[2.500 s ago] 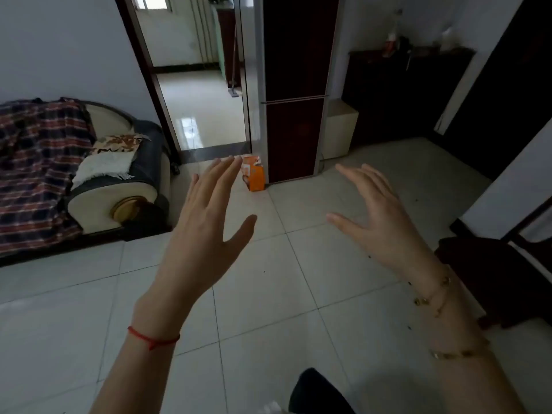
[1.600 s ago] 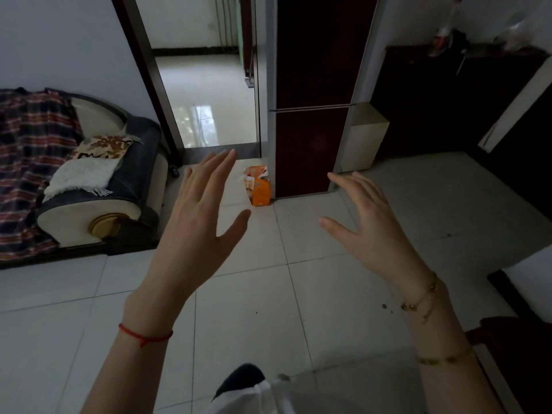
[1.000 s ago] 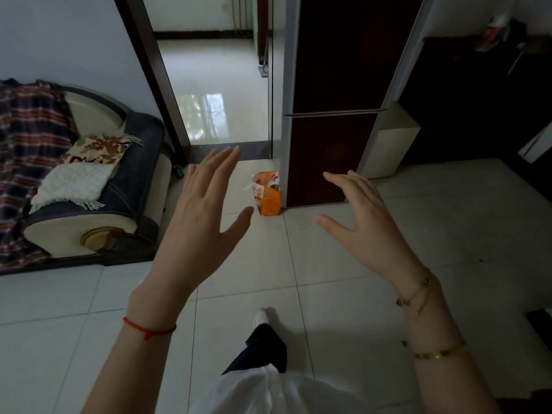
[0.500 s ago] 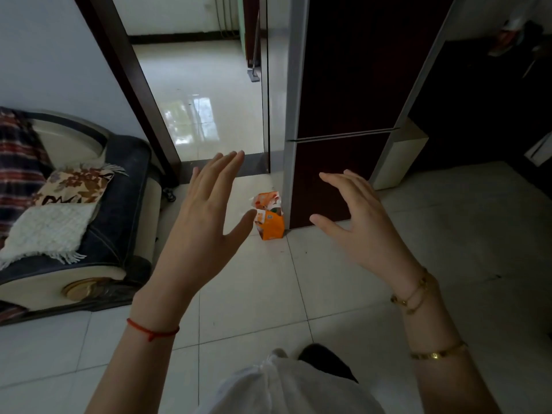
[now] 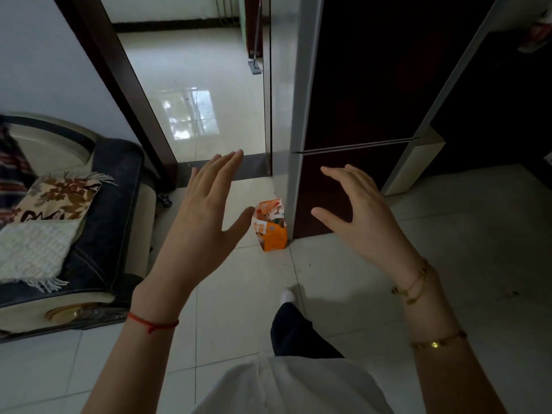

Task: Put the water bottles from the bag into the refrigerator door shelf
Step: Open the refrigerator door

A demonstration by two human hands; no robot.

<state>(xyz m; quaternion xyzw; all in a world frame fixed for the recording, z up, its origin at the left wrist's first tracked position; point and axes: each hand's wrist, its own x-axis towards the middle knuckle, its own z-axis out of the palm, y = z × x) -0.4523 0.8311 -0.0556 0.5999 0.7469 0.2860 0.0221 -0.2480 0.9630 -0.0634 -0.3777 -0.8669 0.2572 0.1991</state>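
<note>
An orange and white bag (image 5: 270, 227) stands on the tiled floor against the left front corner of a tall dark-red refrigerator (image 5: 364, 94). Both refrigerator doors are closed. A bottle cap seems to show in the bag's open top, too small to be sure. My left hand (image 5: 206, 216) is raised, fingers spread, just left of the bag in the view. My right hand (image 5: 361, 216) is raised and spread just right of it, in front of the lower refrigerator door. Neither hand holds anything.
A dark sofa armrest (image 5: 98, 222) with a patterned cushion and white throw lies at the left. An open doorway (image 5: 194, 94) with a dark frame leads to a bright tiled room. A beige box (image 5: 415, 162) sits right of the refrigerator. My leg and foot (image 5: 288, 297) step forward on the floor.
I have walked toward the refrigerator; the bag and refrigerator have grown larger and nearer. Both hands stay raised and spread in much the same pose.
</note>
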